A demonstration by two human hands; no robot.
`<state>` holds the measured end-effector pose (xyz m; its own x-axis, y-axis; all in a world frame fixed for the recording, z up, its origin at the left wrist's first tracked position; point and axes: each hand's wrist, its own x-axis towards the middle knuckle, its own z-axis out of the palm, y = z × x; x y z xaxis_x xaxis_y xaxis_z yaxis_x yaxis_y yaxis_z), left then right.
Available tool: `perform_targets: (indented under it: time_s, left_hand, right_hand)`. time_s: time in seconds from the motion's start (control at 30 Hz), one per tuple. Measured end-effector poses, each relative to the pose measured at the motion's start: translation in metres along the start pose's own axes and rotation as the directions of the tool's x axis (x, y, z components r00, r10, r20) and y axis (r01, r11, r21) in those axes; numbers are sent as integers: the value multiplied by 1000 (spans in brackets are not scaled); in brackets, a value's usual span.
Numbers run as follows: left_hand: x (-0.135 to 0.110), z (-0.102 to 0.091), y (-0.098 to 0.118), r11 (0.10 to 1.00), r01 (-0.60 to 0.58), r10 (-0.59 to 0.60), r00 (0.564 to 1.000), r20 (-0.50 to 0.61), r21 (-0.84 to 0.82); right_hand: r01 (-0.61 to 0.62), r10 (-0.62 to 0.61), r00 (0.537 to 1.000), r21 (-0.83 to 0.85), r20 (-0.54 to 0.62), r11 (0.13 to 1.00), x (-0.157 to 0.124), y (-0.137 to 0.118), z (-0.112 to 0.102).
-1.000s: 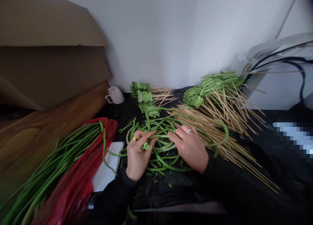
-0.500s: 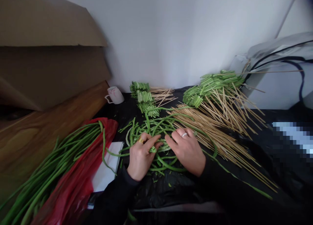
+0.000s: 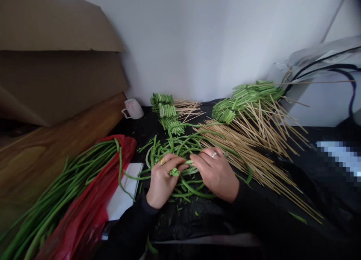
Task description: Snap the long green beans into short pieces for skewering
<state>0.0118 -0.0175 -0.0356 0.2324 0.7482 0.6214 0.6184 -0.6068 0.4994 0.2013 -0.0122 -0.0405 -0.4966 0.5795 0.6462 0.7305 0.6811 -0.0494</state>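
My left hand (image 3: 162,179) is closed around a short bundle of cut green bean pieces (image 3: 174,172), whose pale ends show between thumb and fingers. My right hand (image 3: 216,171), wearing a silver ring, pinches a long green bean (image 3: 189,163) right beside that bundle. Both hands rest over a loose tangle of long beans (image 3: 183,145) on a black sheet (image 3: 203,218).
Bare bamboo skewers (image 3: 254,158) fan out to the right. Skewered bean bundles lie at the back middle (image 3: 166,111) and back right (image 3: 245,96). A red bag with long beans (image 3: 70,184) lies left, near a white cup (image 3: 133,108), cardboard box (image 3: 56,53) and wooden ledge.
Both hands drew slightly closer together over the bean tangle. A long bean that arched out to the right a second ago has been pulled in and no longer loops over the skewers.
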Motion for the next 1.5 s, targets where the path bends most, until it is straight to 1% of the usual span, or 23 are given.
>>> perform_targets:
  time_s: [0.1,0.27,0.4,0.5,0.57,0.63,0.67,0.7,0.8,0.87,0.93,0.97,1.0,1.03,1.1,1.17,1.2,1.23,1.3,1.37,1.4,1.43,1.5]
  left_hand:
    - [5,-4,5,985,93,-96,995,-13,-147]
    - [8,-4,7,910,212,-225,974,3,-356]
    - [7,-3,5,824,336,-362,932,34,-456]
    - [5,-1,4,737,408,-464,885,36,-539]
    - [5,0,3,635,447,-548,836,40,-630]
    - [7,1,3,504,470,-625,778,69,-725]
    - [8,1,2,444,470,-649,756,88,-762]
    - [9,1,2,393,466,-662,742,108,-793]
    - [15,-2,-2,250,423,-675,721,156,-871]
    - [18,-6,-5,94,362,-697,690,198,-927]
    - [20,-12,-8,-97,303,-699,657,281,-948]
    - [21,-15,-10,-180,285,-687,648,328,-941]
    - [22,-17,-11,-241,281,-670,644,369,-929]
    - [22,-18,-11,-276,287,-653,644,399,-917]
    - [22,-19,-10,-283,328,-629,646,433,-901]
    - [20,-16,-7,-226,411,-610,647,457,-883]
    - [19,-14,-4,-168,461,-606,649,460,-872]
    - [18,-12,-2,-87,510,-608,653,452,-856]
    - [15,-7,1,117,601,-615,669,417,-791]
    - [11,-3,3,309,659,-612,690,387,-686]
    - [10,-2,4,372,674,-606,697,382,-638]
    - [8,-1,4,409,681,-602,702,381,-607]
    - [7,0,5,428,679,-599,707,376,-596]
  right_hand:
    - [-35,32,999,79,30,996,0,-2,3]
    - [-61,50,996,157,74,986,0,-6,9]
    - [-88,79,995,170,57,982,0,-7,10]
    - [-95,87,995,168,54,981,1,-7,10]
    - [-89,80,995,159,61,983,0,-6,10]
    - [-81,71,995,149,72,986,0,-6,11]
    - [-81,70,995,146,77,986,-1,-5,11]
    - [-83,71,994,144,83,986,-1,-4,11]
    - [-102,89,992,142,94,985,-2,-2,11]
    - [-120,107,990,145,93,982,-2,-1,10]
    - [-138,126,988,151,89,979,-2,-1,9]
    - [-144,132,987,156,89,977,-2,-1,9]
    - [-148,135,987,161,90,976,-2,-1,9]
    - [-149,135,987,165,92,975,-2,-1,9]
    - [-143,128,987,169,96,975,-2,-1,9]
    - [-140,126,987,165,96,976,-2,-2,9]
    - [-141,126,987,161,95,977,-2,-2,9]
    - [-141,127,988,158,92,977,-2,-2,9]
    - [-137,125,988,153,88,979,-3,-2,9]
    - [-130,118,989,147,85,981,-3,-2,8]
    - [-125,114,990,143,82,982,-2,-2,8]
    - [-122,111,991,138,80,983,-2,-3,8]
    - [-117,107,991,132,80,984,-2,-3,8]
